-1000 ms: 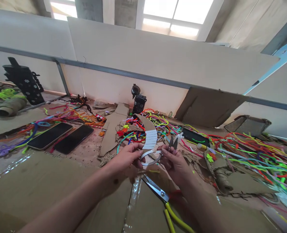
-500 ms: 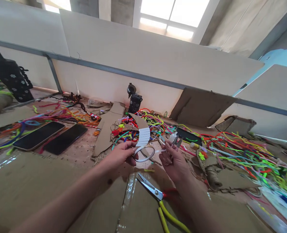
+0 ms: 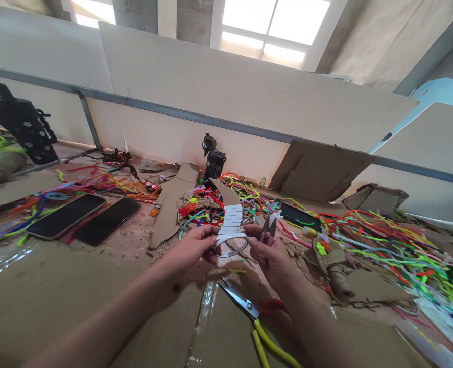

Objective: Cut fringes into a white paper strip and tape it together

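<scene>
My left hand is closed on the lower end of a curved, pointed cardboard piece. White tape strips lie side by side across its lower half. A thin white ring, seemingly a narrow roll of tape, sits between my two hands just below the cardboard. Fingers of my right hand pinch near the ring's right edge, while small dark-bladed scissors stick up from the same hand. Their handles are hidden in the palm. Larger scissors with red and yellow handles lie below, partly under my right forearm.
Two phones lie on the left. Colourful pipe cleaners spread over the right and behind my hands. A cross-shaped cardboard piece, a small black figure and a twine spool stand or lie around. Cardboard covers the near table.
My right hand has moved left to the white ring, closing the gap that a white strip spanned before. The cardboard piece shifted slightly right.
</scene>
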